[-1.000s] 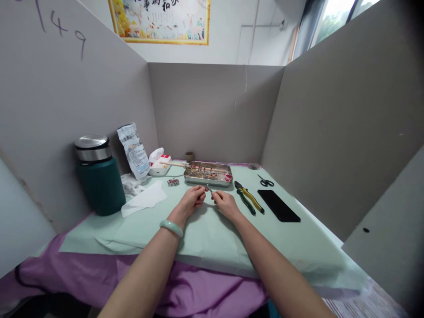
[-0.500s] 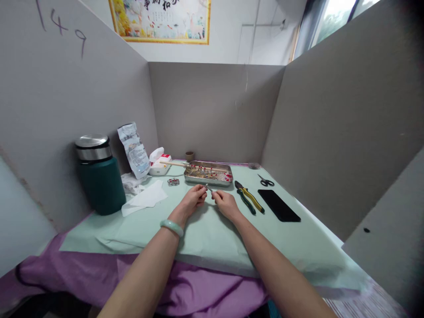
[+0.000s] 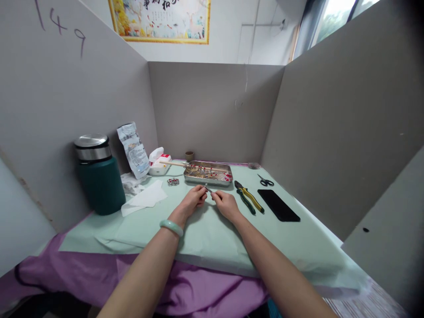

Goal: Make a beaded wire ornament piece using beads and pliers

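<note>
My left hand (image 3: 194, 198), with a pale green bangle (image 3: 171, 227) on its wrist, pinches something too small to make out. My right hand (image 3: 225, 202) is closed on a thin metal tool (image 3: 208, 189), whose tip meets the left fingertips. Both hands are just in front of a metal tray (image 3: 208, 181) holding red and gold beads and a wooden stick (image 3: 174, 164). Left of the tray lies a small cluster of red and silver beads (image 3: 172, 181).
Pliers (image 3: 249, 197), small scissors (image 3: 265, 181) and a black phone (image 3: 278, 205) lie to the right. At the left are a green thermos (image 3: 100, 181), a foil pouch (image 3: 134, 150), tissues (image 3: 160, 164) and white paper (image 3: 145, 198). Grey partitions (image 3: 215, 110) surround the table.
</note>
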`<state>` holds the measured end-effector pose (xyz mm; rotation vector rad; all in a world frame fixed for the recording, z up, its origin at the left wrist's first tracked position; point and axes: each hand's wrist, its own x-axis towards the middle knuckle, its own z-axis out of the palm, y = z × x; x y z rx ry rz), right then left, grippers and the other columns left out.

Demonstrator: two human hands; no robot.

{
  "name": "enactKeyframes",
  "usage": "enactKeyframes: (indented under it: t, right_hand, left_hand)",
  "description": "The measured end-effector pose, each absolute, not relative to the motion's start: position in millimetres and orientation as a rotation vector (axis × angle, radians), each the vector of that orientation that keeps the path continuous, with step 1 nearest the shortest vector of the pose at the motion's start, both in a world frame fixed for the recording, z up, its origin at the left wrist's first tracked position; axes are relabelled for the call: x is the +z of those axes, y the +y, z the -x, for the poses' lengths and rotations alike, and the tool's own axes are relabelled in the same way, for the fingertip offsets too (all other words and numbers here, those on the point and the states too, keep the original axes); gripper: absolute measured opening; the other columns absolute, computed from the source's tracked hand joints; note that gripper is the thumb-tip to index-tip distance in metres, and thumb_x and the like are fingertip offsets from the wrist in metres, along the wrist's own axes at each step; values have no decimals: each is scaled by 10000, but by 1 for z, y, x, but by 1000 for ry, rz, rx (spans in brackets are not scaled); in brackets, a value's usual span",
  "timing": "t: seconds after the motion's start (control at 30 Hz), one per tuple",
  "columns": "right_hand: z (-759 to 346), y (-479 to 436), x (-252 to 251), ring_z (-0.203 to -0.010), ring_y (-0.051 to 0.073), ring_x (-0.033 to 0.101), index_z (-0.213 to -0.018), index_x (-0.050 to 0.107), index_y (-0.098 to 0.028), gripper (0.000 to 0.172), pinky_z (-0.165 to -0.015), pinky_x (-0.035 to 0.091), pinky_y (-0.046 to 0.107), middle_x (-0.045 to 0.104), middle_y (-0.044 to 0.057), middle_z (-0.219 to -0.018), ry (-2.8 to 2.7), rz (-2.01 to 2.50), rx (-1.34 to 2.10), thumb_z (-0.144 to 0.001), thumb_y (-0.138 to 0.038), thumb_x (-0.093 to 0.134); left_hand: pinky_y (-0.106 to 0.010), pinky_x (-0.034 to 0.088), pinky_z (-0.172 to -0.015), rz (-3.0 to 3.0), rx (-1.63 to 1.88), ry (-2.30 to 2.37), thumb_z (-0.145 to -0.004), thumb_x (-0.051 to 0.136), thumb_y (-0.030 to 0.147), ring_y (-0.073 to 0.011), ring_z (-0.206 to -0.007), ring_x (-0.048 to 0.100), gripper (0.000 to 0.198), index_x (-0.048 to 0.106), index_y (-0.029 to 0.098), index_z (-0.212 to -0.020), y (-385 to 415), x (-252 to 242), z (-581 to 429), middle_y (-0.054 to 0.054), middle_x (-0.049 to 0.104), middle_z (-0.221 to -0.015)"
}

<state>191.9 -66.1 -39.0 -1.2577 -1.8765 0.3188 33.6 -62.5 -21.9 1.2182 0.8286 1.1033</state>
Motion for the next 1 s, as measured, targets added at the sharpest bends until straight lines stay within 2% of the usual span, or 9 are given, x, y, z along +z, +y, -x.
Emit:
enactKeyframes:
  t: [0.17, 0.43, 0.77, 1.0]
  right_hand:
    - [-192, -67, -40, -644, 147, 572, -715, 658, -207, 337, -588, 308, 231, 657, 15, -663, -1903, 1280, 231, -907, -392, 452]
    - [-193, -68, -39, -679, 154, 576, -762, 679, -202, 308, -613, 313, 237, 678, 38, -723, -1955, 1244, 75, -913, -359, 461]
    - [-195, -66, -38, -623, 141, 553, -677, 643, -191, 350, -601, 330, 225, 627, 6, -624, -1909, 1161, 363, -894, -374, 438]
    - [-194, -64, -39, -611, 136, 541, -684, 648, -192, 365, -590, 329, 225, 616, -5, -616, -1858, 1166, 387, -887, -409, 436]
  left_hand:
    - [-171, 124, -360, -1254, 1090, 875, -850, 525, 377, -41, -355, 191, 209, 451, 195, -778, -63, -22, -34, 101, 318, -476]
    - [-170, 92, -361, -1178, 1100, 867, -833, 557, 375, -35, -341, 154, 238, 416, 203, -748, -62, -23, -32, 121, 260, -448]
    - [-170, 92, -359, -1161, 1079, 787, -833, 561, 349, -39, -357, 139, 223, 421, 198, -746, -61, -23, -31, 119, 251, -453]
    - [-171, 131, -378, -1178, 1096, 690, -817, 578, 387, -41, -391, 197, 241, 499, 163, -774, -59, -25, -30, 87, 325, -502]
